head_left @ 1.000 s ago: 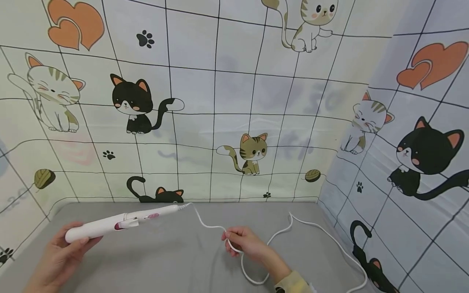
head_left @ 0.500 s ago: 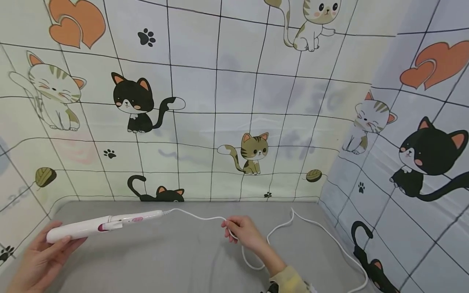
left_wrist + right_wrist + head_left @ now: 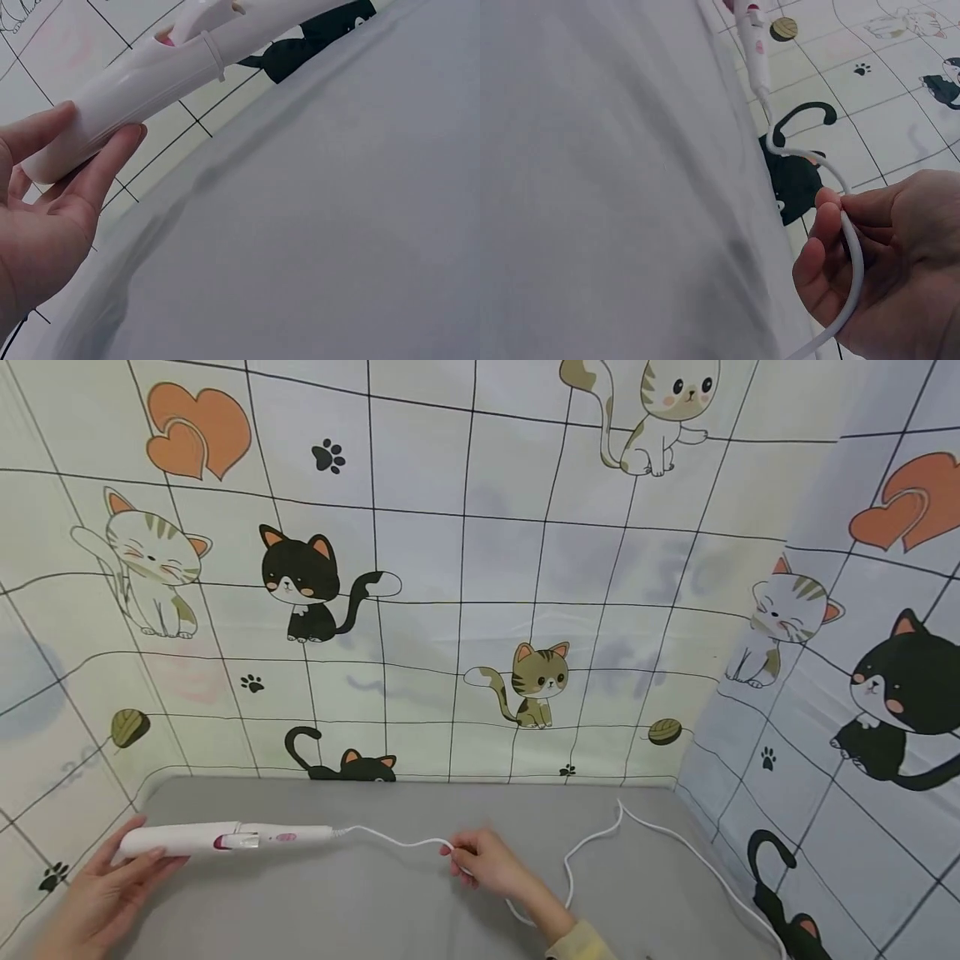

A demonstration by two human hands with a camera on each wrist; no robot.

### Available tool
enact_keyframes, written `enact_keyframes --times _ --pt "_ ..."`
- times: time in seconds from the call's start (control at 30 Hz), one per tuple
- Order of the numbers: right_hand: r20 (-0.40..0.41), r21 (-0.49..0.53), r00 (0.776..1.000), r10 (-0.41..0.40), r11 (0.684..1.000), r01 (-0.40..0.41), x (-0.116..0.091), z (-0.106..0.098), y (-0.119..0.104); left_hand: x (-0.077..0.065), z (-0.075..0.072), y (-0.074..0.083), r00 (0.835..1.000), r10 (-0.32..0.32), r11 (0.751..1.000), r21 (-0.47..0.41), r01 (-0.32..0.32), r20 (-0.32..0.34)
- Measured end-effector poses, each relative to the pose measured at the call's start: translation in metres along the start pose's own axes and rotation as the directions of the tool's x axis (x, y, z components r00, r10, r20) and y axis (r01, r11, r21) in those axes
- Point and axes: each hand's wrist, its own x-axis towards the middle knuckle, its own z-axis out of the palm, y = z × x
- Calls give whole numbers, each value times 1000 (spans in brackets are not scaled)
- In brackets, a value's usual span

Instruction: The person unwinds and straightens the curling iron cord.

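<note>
On the left in the head view, a white hair curling iron with pink accents lies almost level above the grey surface. My left hand grips its thick end, thumb on one side and fingers on the other, as the left wrist view confirms along the white body. From the thin end a white cord runs right to my right hand, which pinches it between thumb and index finger. In the right wrist view the cord passes over the palm and hangs down past the hand.
The grey cloth-covered surface extends under both hands. Farther right, more of the white cord lies in a loose bend toward the front. A cat-printed cloth wall closes off the back and both sides.
The curling iron has come down from a slant to nearly level, its cord end moving left and lower. My right hand still pinches the cord. The head view has shifted slightly left.
</note>
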Motion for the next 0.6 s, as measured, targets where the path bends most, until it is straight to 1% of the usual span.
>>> enact_keyframes --times 0.07,0.17,0.23,0.3,0.37,0.47,0.5,0.53,0.6 --pt "9 -34 1000 2 999 -2 -1 1 0 4 -1 -4 999 -17 999 45 19 -36" --pt "31 -70 1000 3 998 -1 0 5 -1 8 -7 -4 999 -12 996 85 16 -45" --pt "36 -73 999 7 997 -4 2 8 -1 10 -12 -4 998 -11 994 106 17 -59" --pt "31 -72 999 11 997 -9 3 11 -2 12 -18 -2 998 -17 994 111 23 -53" --pt "25 -67 1000 5 998 -4 5 14 -2 14 -23 -2 997 -30 990 132 40 -76" --pt "33 -53 999 -10 999 12 6 17 -3 18 -28 0 991 -48 978 196 72 -125" --pt "39 -51 999 -13 999 15 6 17 -4 19 -29 1 987 -51 971 223 85 -154" --pt "45 -61 999 -21 998 24 6 16 -4 21 -29 2 982 -53 963 253 98 -180" --pt "53 -115 998 -37 992 43 4 14 -6 23 -30 3 978 -45 948 299 105 -203"
